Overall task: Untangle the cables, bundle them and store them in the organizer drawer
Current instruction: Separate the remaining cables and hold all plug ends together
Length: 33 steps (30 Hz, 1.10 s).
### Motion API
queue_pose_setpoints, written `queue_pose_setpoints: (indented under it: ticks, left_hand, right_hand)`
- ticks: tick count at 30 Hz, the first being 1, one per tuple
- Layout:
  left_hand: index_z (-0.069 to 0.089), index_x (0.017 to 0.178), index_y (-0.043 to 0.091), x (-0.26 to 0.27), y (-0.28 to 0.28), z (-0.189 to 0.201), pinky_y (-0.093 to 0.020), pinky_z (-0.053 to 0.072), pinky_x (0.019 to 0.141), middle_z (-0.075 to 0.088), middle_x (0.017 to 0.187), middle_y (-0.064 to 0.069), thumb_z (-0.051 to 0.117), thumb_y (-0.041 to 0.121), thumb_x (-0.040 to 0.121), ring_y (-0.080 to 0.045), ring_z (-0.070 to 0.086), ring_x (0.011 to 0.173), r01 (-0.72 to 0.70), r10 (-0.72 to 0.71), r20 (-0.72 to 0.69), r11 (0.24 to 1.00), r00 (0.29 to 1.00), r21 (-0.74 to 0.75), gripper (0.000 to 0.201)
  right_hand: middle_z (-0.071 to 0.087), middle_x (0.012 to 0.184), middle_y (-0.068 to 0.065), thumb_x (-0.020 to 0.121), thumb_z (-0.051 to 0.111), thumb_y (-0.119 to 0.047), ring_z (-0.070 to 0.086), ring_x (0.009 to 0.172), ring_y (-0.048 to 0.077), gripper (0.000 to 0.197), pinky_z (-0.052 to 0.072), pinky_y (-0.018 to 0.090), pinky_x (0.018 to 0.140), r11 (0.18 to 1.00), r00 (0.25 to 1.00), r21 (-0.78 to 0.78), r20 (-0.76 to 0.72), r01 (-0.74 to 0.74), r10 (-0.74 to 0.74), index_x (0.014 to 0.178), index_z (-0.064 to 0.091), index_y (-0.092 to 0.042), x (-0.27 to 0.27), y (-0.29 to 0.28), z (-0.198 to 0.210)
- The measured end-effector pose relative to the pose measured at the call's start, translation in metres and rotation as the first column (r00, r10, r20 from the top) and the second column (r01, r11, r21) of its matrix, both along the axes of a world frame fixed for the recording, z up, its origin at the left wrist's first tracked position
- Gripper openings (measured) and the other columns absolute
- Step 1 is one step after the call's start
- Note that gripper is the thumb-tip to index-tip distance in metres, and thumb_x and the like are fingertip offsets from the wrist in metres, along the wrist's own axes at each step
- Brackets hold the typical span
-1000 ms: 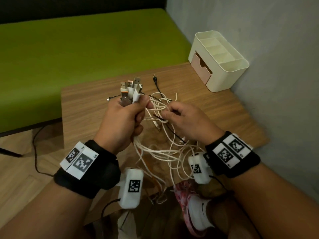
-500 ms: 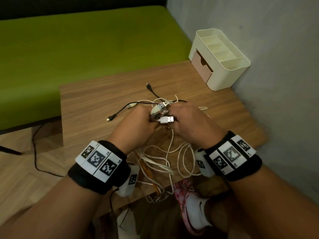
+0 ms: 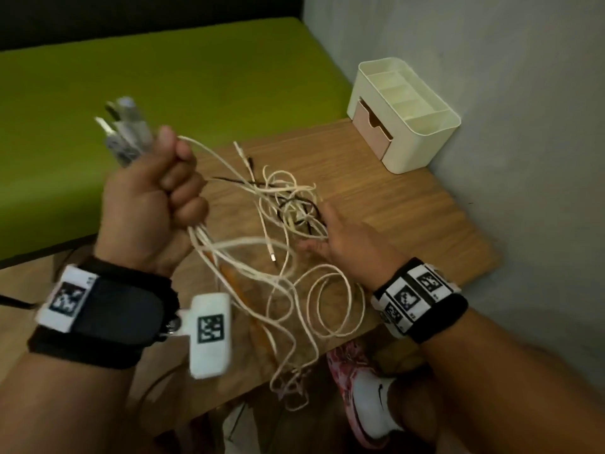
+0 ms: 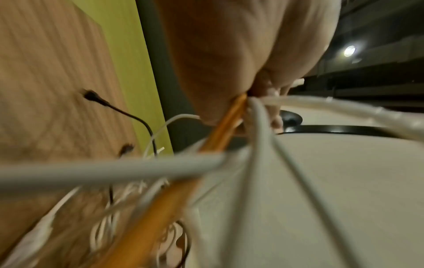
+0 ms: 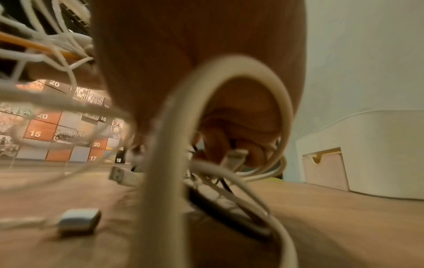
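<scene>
The left hand is fisted round the plug ends of the cables, which trail from under it in soft, light, springy loops to a knot at the right hand, whose fingers curl into that snarl on the table. Limp cords like these probably snag rather than slide, so I'd hold by the stiff plugs and draw one strand at a time. Beyond the right hand sits the organizer by the wall, its drawer slightly open.
</scene>
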State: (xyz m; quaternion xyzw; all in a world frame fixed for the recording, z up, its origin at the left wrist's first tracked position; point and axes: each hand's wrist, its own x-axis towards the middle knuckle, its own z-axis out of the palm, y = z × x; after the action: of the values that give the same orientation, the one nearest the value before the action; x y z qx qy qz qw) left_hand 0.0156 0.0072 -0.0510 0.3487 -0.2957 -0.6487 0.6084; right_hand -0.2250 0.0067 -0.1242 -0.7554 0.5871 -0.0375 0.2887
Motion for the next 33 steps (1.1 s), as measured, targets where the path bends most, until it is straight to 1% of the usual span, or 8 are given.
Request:
queue_pose_setpoints:
  ticks: [7, 10, 14, 20, 25, 26, 27, 33]
  left_hand:
    - [0.055, 0.073, 0.014, -0.028, 0.005, -0.016, -0.017, 0.011, 0.035, 0.023, 0.05, 0.009, 0.047, 0.026, 0.099, -0.003, 0.016, 0.039, 0.153, -0.171, 0.185, 0.983, 0.968, 0.104, 0.029]
    - [0.054, 0.076, 0.012, -0.033, 0.008, -0.016, -0.015, 0.012, 0.036, 0.023, 0.05, 0.008, 0.049, 0.026, 0.098, -0.003, 0.016, 0.039, 0.187, -0.209, 0.214, 0.975, 0.954, 0.12, 0.026]
    - [0.054, 0.077, 0.011, -0.039, 0.011, -0.015, -0.014, 0.015, 0.034, 0.025, 0.049, 0.009, 0.048, 0.025, 0.099, -0.003, 0.017, 0.038, 0.226, -0.246, 0.212, 0.968, 0.946, 0.114, 0.026]
    - [0.059, 0.08, 0.009, -0.03, 0.009, -0.021, -0.015, 0.016, 0.035, 0.032, 0.049, 0.007, 0.05, 0.023, 0.1, -0.004, 0.02, 0.038, 0.126, -0.179, 0.297, 0.974, 0.938, 0.189, 0.026]
    - [0.066, 0.097, 0.007, -0.037, 0.008, -0.026, -0.029, 0.043, 0.046, 0.067, 0.065, 0.015, 0.061, 0.014, 0.096, 0.015, 0.048, 0.045, -0.05, -0.011, 0.763, 0.997, 0.646, 0.057, 0.009]
    - [0.068, 0.105, 0.01, -0.041, 0.008, -0.026, -0.027, 0.049, 0.054, 0.054, 0.075, 0.034, 0.061, 0.01, 0.096, 0.017, 0.029, 0.074, -0.045, 0.009, 0.761, 0.999, 0.649, 0.027, 0.012]
    - [0.069, 0.113, 0.015, -0.044, 0.009, -0.028, -0.01, 0.048, 0.06, 0.046, 0.078, 0.037, 0.061, 0.008, 0.095, 0.022, 0.028, 0.067, -0.014, 0.008, 0.751, 1.0, 0.66, 0.003, 0.021]
    - [0.068, 0.072, 0.017, -0.052, 0.012, -0.041, -0.023, 0.033, 0.051, 0.055, 0.048, 0.018, 0.064, 0.014, 0.091, 0.003, 0.044, 0.043, 0.244, -0.122, 0.919, 0.969, 0.375, 0.028, 0.02]
  right_hand:
    - [0.042, 0.133, -0.011, 0.06, 0.063, -0.084, 0.043, 0.121, 0.011, 0.091, 0.033, 0.041, 0.103, 0.987, 0.996, -0.162, -0.09, 0.008, -0.023, 0.132, 0.035, -0.038, 0.006, -0.002, 0.036]
    - [0.046, 0.119, -0.014, 0.075, 0.074, -0.057, 0.048, 0.108, 0.002, 0.063, 0.044, 0.026, 0.093, 0.962, 0.952, -0.25, 0.306, 0.111, -0.03, 0.127, 0.048, -0.031, 0.01, 0.003, 0.047]
    - [0.066, 0.1, -0.01, 0.095, 0.063, -0.022, 0.063, 0.094, 0.002, 0.021, 0.052, 0.025, 0.083, 0.995, 0.709, 0.103, 0.703, -0.017, -0.061, 0.114, 0.056, -0.026, 0.025, 0.011, 0.041]
    - [0.068, 0.088, -0.009, 0.101, 0.049, -0.033, 0.064, 0.086, 0.008, 0.019, 0.051, 0.046, 0.089, 0.998, 0.908, 0.061, 0.416, 0.029, -0.052, 0.096, 0.063, -0.022, 0.009, -0.002, 0.023]
    - [0.065, 0.083, -0.013, 0.099, 0.053, -0.036, 0.058, 0.077, 0.0, 0.019, 0.044, 0.023, 0.067, 0.993, 0.964, -0.074, 0.257, 0.094, -0.072, 0.102, 0.068, -0.026, 0.002, -0.01, 0.03]
    - [0.061, 0.078, -0.017, 0.099, 0.053, -0.036, 0.054, 0.072, -0.005, 0.019, 0.038, 0.015, 0.062, 0.995, 0.979, -0.085, 0.201, 0.049, -0.031, 0.103, 0.069, -0.026, 0.005, -0.009, 0.031]
    - [0.058, 0.075, -0.018, 0.099, 0.053, -0.035, 0.052, 0.069, -0.007, 0.019, 0.033, 0.012, 0.059, 0.995, 0.987, -0.103, 0.163, 0.01, 0.007, 0.103, 0.07, -0.025, 0.008, -0.007, 0.03]
    - [0.07, 0.082, -0.002, 0.097, 0.055, -0.028, 0.061, 0.069, 0.011, 0.019, 0.05, 0.034, 0.065, 0.973, 0.964, -0.232, 0.259, 0.0, 0.061, 0.102, 0.072, -0.021, 0.012, -0.005, 0.035]
